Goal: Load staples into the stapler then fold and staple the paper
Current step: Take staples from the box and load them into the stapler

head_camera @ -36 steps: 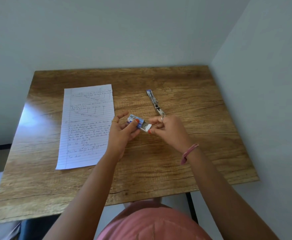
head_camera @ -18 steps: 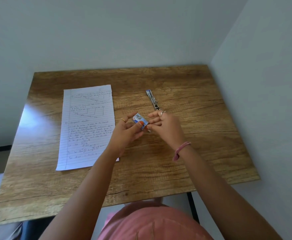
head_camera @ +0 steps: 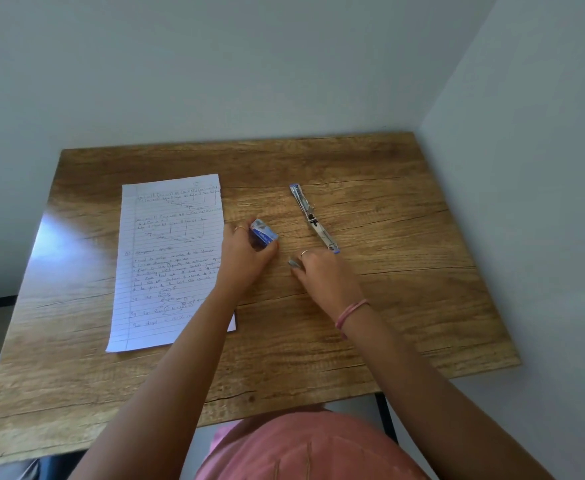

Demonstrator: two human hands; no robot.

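Observation:
My left hand (head_camera: 246,254) holds a small blue staple box (head_camera: 264,233) just above the table, beside the paper's right edge. My right hand (head_camera: 322,275) pinches a grey strip of staples (head_camera: 295,262) at its fingertips, a little right of the box. The metal stapler (head_camera: 313,218) lies flipped open flat on the table, stretched diagonally, its near end just beyond my right hand. A lined, handwritten sheet of paper (head_camera: 166,258) lies flat on the left half of the table, partly under my left forearm.
The wooden table (head_camera: 405,271) fills a corner, with walls close behind and to the right. Its front edge runs near my body. A black table leg (head_camera: 386,417) shows below the front right.
The two hands have separated. The left hand carried the box left toward the paper, and the right hand drew away with a staple strip in its fingers.

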